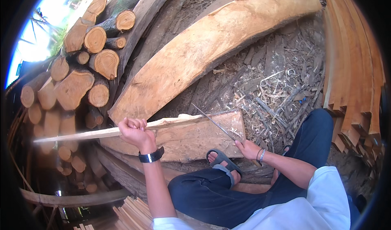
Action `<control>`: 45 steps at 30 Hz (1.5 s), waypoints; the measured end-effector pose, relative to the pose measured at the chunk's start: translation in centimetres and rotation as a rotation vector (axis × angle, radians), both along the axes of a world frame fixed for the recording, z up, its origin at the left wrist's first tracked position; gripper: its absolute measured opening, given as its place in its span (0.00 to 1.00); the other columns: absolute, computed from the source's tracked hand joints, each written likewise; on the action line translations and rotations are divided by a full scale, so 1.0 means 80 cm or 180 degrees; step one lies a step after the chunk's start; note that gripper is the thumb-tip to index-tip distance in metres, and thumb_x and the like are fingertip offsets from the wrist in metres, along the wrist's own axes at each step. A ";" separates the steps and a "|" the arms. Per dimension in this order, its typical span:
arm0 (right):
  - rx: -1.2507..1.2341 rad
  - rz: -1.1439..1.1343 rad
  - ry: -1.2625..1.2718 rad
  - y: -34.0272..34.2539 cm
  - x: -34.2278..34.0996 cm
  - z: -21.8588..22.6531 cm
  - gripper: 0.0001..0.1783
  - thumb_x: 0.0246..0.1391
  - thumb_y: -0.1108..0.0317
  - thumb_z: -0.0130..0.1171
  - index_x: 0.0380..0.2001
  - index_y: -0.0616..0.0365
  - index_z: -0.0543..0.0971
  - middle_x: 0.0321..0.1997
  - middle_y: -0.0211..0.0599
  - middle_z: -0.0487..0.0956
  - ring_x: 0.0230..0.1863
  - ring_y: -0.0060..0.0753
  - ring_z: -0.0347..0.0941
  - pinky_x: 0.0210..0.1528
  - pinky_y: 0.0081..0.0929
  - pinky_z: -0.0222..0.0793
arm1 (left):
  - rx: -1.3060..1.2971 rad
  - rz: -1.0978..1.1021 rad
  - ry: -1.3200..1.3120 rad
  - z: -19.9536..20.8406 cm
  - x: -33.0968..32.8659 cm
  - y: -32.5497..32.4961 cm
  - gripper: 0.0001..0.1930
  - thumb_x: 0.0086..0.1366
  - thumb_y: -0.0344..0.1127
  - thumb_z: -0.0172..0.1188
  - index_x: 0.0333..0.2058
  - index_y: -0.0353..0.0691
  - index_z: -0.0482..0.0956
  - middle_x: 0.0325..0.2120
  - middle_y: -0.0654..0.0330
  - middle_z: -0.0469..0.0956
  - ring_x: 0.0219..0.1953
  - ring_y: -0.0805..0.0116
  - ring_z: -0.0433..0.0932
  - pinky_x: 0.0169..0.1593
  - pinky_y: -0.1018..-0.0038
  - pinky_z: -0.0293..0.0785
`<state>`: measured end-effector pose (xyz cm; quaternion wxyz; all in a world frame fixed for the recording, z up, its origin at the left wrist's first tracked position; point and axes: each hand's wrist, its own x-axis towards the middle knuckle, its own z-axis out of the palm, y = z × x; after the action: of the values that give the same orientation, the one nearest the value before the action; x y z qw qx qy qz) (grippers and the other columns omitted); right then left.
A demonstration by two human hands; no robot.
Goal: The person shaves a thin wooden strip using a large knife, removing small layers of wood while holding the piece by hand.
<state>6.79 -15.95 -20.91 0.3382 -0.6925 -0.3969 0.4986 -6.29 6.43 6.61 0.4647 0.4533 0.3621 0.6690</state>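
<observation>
My left hand (137, 133), with a dark watch on its wrist, is closed round a long, pale wooden strip (175, 121). The strip tapers toward the far left, and its rough, uneven end lies over a thick wooden board (199, 142). A long, thin-bladed knife (212, 121) is in my right hand (247, 149). Its blade slants up and left across the board, near the strip's right end. My right fingers wrap the handle, most of which they hide.
A big curved slab (216, 42) lies beyond the board. Cut logs (106, 63) are stacked at left, and sawn planks (354, 59) at right. Wood shavings (281, 83) and sticks litter the ground. My sandalled foot (224, 162) is beside the board. Thin slats (132, 213) lie at the lower left.
</observation>
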 end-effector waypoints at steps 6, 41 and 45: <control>0.0341 -0.0255 0.0026 0.005 0.004 0.024 0.36 0.63 0.46 0.36 0.19 0.72 0.74 0.18 0.64 0.72 0.29 0.64 0.74 0.35 0.49 0.68 | -0.0014 0.0072 0.0050 -0.001 -0.006 -0.001 0.17 0.59 0.37 0.43 0.14 0.48 0.50 0.08 0.67 0.48 0.10 0.75 0.44 0.20 0.74 0.49; 0.0151 0.0012 -0.0249 0.000 -0.003 0.015 0.36 0.62 0.46 0.39 0.18 0.72 0.74 0.19 0.67 0.71 0.28 0.67 0.72 0.34 0.51 0.67 | -0.0099 0.0600 -0.0034 -0.001 -0.013 -0.001 0.17 0.58 0.36 0.47 0.14 0.48 0.51 0.08 0.68 0.48 0.11 0.74 0.45 0.20 0.75 0.51; 0.0262 -0.0046 -0.0214 0.002 -0.005 0.004 0.36 0.62 0.47 0.39 0.18 0.72 0.74 0.19 0.66 0.71 0.28 0.67 0.72 0.34 0.52 0.66 | -0.0142 0.0539 -0.0094 0.001 -0.011 -0.004 0.17 0.58 0.36 0.47 0.14 0.48 0.51 0.08 0.67 0.48 0.10 0.74 0.45 0.20 0.74 0.51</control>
<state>6.38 -15.82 -20.58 0.3564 -0.6972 -0.4232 0.4558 -7.19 6.12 6.67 0.4218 0.4007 0.4071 0.7042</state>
